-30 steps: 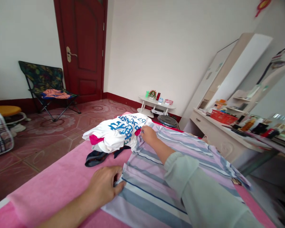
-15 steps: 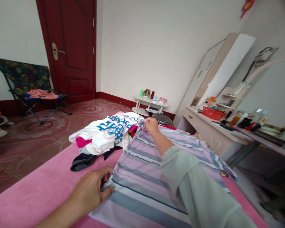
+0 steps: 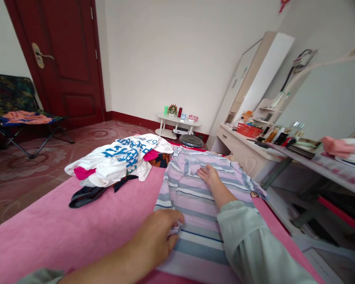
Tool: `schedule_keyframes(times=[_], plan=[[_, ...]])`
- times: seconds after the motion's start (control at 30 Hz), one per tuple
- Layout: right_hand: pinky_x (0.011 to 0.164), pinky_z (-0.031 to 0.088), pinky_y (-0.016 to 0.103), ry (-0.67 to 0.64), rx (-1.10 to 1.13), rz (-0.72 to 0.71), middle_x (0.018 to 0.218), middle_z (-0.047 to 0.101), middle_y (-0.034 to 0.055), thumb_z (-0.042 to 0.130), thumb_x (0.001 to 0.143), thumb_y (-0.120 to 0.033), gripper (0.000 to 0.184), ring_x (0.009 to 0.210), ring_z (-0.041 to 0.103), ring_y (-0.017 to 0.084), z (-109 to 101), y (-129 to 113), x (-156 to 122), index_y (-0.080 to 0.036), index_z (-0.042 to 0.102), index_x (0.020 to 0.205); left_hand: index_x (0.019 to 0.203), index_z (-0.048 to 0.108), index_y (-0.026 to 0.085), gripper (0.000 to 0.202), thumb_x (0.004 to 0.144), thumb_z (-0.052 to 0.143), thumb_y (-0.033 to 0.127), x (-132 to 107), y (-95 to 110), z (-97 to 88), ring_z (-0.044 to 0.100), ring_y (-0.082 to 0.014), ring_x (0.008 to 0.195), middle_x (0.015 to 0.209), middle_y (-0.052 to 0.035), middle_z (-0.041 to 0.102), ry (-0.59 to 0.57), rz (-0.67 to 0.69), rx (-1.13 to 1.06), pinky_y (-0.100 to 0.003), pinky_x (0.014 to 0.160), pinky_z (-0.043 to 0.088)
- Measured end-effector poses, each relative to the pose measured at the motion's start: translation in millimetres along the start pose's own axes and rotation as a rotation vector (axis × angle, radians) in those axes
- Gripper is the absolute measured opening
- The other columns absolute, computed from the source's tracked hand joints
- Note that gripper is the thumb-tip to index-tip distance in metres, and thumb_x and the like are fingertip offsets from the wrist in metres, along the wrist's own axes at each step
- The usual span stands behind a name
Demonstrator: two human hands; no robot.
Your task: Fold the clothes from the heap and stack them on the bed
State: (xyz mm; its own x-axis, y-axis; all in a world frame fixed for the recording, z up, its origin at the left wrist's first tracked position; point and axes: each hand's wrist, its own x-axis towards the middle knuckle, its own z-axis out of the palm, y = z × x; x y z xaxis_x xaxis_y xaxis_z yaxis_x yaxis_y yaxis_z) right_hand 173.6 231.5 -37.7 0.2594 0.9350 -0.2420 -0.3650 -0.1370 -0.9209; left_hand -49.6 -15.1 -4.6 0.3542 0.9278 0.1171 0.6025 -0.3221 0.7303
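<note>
Head view, one striped garment, left hand pinching its edge, right hand resting flat on it

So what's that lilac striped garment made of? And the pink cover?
The lilac-and-grey striped garment seems thin, matte fabric, perhaps cotton: it creases softly. The pink cover looks like plush cloth, maybe fleece: its surface is dull and mottled.

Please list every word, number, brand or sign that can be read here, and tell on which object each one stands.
"67": on the white garment, as it lies.
Blue characters on the same garment: large, but too folded and turned to read surely.
Bottles on the dressing table: any labels are too small.
Striped garment: no text can be made out.
</note>
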Motion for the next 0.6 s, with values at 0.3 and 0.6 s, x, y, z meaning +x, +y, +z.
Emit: schedule_keyframes(times=[0.3, 0.6], plan=[[0.074, 0.056, 0.032, -0.042, -0.291, -0.177, 0.095, 0.061, 0.0003, 0.071, 0.070, -0.028, 0.066, 0.080, 0.064, 0.015, -5.1, 23.0, -2.3, -0.029, 0.040, 0.129, 0.097, 0.067, 0.022, 0.035, 0.065, 0.057, 0.010, 10.3, -21.4, 36.3, 0.056, -0.0190, 0.088, 0.092, -0.0023, 0.063, -0.020, -0.063, -0.045, -0.028, 0.079, 0.042], [0.080, 0.048, 0.025, -0.013, -1.226, -0.599, 0.082, 0.072, 0.0029, 0.063, 0.065, -0.010, 0.018, 0.082, 0.065, 0.019, 25.0, 0.1, 23.5, -0.018, 0.073, 0.077, 0.093, 0.065, 0.018, 0.025, 0.070, 0.057, 0.012, 14.3, -25.9, 30.3, 0.058, -0.0166, 0.080, 0.081, -0.0013, 0.061, 0.049, -0.059, -0.308, -0.025, 0.073, 0.043]])
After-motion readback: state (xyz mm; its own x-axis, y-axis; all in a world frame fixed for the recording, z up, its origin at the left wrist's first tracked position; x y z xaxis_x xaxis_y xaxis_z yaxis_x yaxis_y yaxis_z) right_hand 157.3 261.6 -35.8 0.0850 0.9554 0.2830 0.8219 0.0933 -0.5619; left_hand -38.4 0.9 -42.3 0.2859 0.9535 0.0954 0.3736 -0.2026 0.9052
